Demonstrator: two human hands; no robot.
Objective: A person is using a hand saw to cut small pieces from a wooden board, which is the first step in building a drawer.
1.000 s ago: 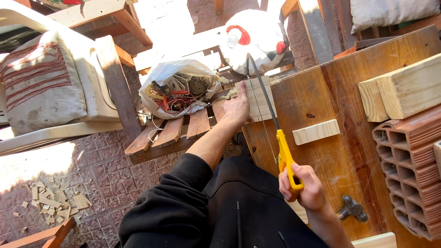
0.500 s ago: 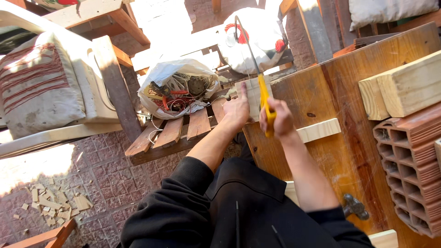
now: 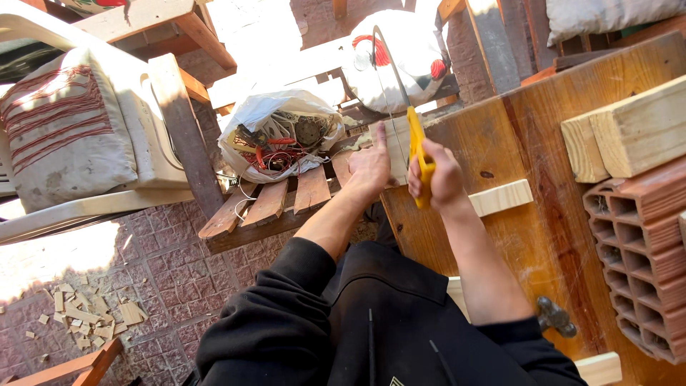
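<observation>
Right hand (image 3: 437,175) in closed grip on the yellow handle of a hacksaw (image 3: 416,146), blade running far over a pale wood piece (image 3: 397,146) at the left edge of the wooden surface (image 3: 543,236). Left hand (image 3: 370,166) pressed flat on that piece, fingers extended. Red bricks (image 3: 643,250) lie right.

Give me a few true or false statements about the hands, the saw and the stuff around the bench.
1. The right hand grips a saw with a yellow handle. True.
2. The left hand presses on the wood piece beside the blade. True.
3. The white plastic bag lies on the wooden bench top. False: it sits on the slatted pallet, off the bench.
4. The red hollow bricks are stacked at the left by the white chair. False: they are at the right, under light timber blocks.
</observation>
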